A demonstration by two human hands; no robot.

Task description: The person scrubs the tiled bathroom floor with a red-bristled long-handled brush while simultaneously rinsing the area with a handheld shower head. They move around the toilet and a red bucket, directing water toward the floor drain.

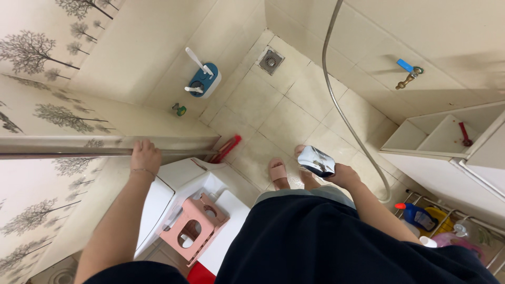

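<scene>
The pale square-tiled floor (273, 113) lies open between the square metal drain (271, 61) and the 2 pink slippers (278, 172). The grey shower hose (342, 113) runs down across the right side. On the left, a horizontal steel rail (79, 149) gripped by the left hand (144, 155) bars the way, with a pink plastic stool (192, 226) on the white toilet (179, 181) below. The white cabinet (447, 158) blocks the right.

- Left hand (145, 155) fingers curled over the long metal rail (105, 147), tips out of sight behind it.
- Right hand (344, 174) mostly covered by the shiny chrome shower head (315, 160).
- Pink plastic stool (193, 226) half hidden by dark clothing.
- Wire rack of bottles (447, 221) cut off at the right edge.
</scene>
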